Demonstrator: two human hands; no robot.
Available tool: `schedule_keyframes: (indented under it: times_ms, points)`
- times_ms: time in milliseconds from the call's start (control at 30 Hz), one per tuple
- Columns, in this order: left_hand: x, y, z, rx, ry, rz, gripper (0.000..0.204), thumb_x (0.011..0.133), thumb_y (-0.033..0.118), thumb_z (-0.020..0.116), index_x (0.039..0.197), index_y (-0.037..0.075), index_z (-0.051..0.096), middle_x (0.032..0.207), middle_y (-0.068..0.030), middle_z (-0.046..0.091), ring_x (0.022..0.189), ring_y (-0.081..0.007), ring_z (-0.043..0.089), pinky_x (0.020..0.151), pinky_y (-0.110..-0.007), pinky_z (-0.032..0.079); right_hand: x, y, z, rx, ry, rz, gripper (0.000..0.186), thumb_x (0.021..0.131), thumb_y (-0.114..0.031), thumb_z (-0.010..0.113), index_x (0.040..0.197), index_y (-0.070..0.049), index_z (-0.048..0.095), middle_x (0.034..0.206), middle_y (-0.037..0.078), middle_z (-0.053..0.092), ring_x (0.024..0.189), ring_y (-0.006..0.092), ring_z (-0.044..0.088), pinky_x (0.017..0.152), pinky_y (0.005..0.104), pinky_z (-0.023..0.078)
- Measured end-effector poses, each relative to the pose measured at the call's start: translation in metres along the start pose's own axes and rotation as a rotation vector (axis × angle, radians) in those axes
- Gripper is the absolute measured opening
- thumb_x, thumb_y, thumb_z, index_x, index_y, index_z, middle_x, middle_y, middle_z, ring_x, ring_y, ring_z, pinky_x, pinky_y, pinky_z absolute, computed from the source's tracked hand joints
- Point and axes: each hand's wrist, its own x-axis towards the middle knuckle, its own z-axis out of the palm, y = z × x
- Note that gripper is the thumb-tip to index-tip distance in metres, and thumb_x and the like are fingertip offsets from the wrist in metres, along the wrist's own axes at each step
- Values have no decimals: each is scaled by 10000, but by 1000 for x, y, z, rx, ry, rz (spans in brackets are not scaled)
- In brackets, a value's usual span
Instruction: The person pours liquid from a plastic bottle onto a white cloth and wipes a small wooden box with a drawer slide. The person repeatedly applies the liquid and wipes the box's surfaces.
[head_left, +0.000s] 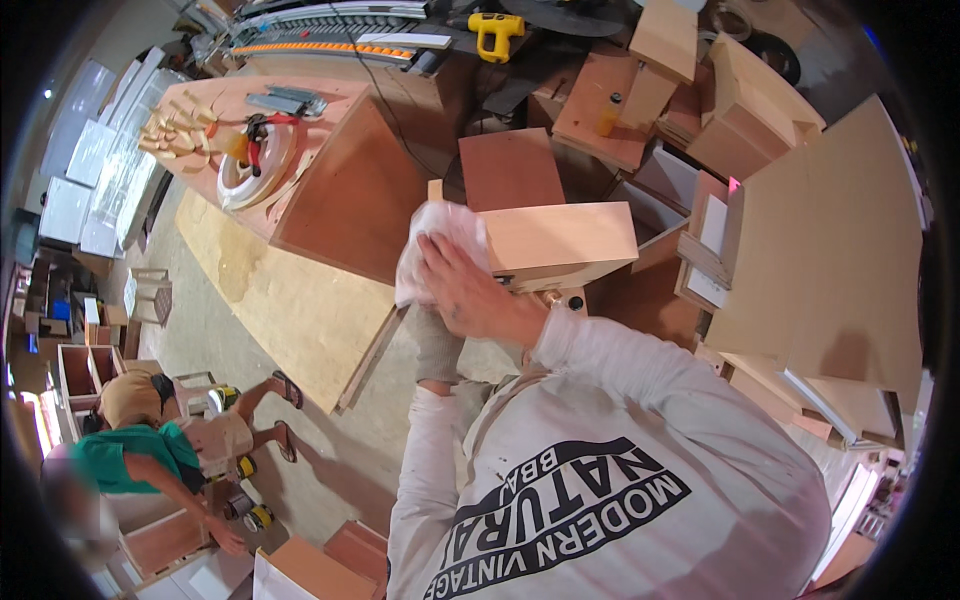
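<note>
Two hands at a wood box

Right hand (pixel 470 292) lies flat, fingers spread, pressing a white cloth (pixel 440 240) on the left end of the box (pixel 560 240). Left hand (pixel 436 345) wears a grey glove under the box's edge; I cannot tell what it grips. Brown boards (pixel 350 190) lean beside the box. A yellow drill (pixel 497 33) lies far behind. Another person (pixel 150 440) crouches on the floor at the left

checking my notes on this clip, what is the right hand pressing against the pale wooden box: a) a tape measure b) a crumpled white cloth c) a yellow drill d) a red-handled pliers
b: the right hand lies flat on a crumpled white cloth, pushing it against the end of the pale wooden box.
</note>
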Motion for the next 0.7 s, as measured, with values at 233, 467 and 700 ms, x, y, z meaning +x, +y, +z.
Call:
schedule_keyframes:
  times_ms: [233,467,700]
  points:
    - [-1,-11,1,44,-5,19,505,1012,273,618,1454,58,504,1294,-193,662,1183,-314,655,978,-418,519,-11,-34,-16,-139,-95,-31,532,826,-195,665,1236,137,592,1463,361,447,1434,503,341,1243,551,230]
    - [8,-16,11,98,-32,36,497,1001,260,629,1443,65,515,1306,-164,659,1200,-283,647,1005,-398,512,21,23,-9,101,88,120,525,855,-104,647,1317,111,519,1537,342,370,1492,478,271,1240,505,258]
    - [9,-8,8,-8,175,263,444,1009,314,643,1357,46,576,1144,-109,703,983,-276,673,841,-388,533,-35,-37,-38,539,-99,77,365,808,-85,634,1151,38,657,1313,226,595,1336,373,478,1104,508,397]
